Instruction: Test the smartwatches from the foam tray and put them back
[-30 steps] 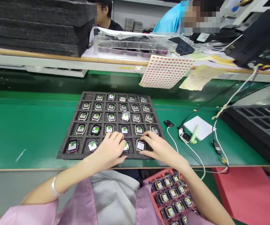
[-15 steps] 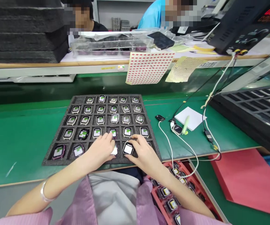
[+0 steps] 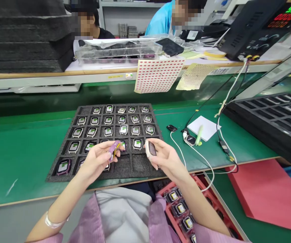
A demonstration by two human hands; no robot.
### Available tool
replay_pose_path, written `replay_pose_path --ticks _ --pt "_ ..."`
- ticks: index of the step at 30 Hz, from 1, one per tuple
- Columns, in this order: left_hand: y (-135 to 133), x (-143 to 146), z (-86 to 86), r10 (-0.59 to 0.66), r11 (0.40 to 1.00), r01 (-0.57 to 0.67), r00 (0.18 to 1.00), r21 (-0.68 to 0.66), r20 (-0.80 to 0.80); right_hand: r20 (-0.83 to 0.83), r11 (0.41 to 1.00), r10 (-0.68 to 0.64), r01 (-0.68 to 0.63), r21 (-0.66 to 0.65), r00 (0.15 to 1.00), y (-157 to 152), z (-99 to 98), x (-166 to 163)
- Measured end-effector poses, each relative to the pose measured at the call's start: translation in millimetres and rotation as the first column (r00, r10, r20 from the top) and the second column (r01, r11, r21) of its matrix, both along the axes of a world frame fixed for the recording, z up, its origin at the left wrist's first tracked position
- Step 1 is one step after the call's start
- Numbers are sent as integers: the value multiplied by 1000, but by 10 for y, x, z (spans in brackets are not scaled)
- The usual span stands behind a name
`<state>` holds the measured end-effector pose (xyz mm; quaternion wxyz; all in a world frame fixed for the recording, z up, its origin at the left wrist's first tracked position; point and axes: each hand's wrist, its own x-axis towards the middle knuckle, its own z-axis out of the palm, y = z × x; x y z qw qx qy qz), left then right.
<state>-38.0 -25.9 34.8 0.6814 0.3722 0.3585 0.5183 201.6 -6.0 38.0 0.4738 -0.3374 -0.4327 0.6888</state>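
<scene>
Above the front of a dark foam tray (image 3: pixel 141 163), my left hand (image 3: pixel 100 156) grips a purple smartwatch case (image 3: pixel 114 150), tilted so that yellow shows on one side. My right hand (image 3: pixel 166 156) holds a pale smartwatch (image 3: pixel 150 149) on edge, its dark face turned to the right. Both watches are raised off the tray and apart from each other. Several other watches lie in the tray's compartments, many with green and white on their screens, such as a purple one (image 3: pixel 63 167) at the front left corner. My hands hide some of the front compartments.
Right of the tray lie a watch on a white cable (image 3: pixel 191 139), a green stick (image 3: pixel 199 135) and white paper (image 3: pixel 208 127). A red tray of watch parts (image 3: pixel 169 211) is below the table edge. Black foam trays (image 3: pixel 269 125) stand at right, a power supply (image 3: pixel 254 33) on the shelf.
Both hands have risen from the tray's front row, each now with a watch lifted out. Two front compartments that were covered now show bare foam.
</scene>
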Motion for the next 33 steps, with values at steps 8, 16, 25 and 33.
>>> replay_pose_path --ticks 8,16,25,33 --pt "-77 153 -51 -89 966 155 950 -206 300 34 997 80 -80 7 996 -69 -71 -167" --pt "-173 149 -13 -209 955 234 967 -181 144 185 983 -106 75 166 977 -88 -79 -220" --pt "-198 282 55 -143 987 150 983 -58 111 206 966 -109 55 252 973 -162 -35 -216" --pt "-169 295 33 -83 995 80 995 55 56 230 962 -56 -9 271 972 -226 9 -217"
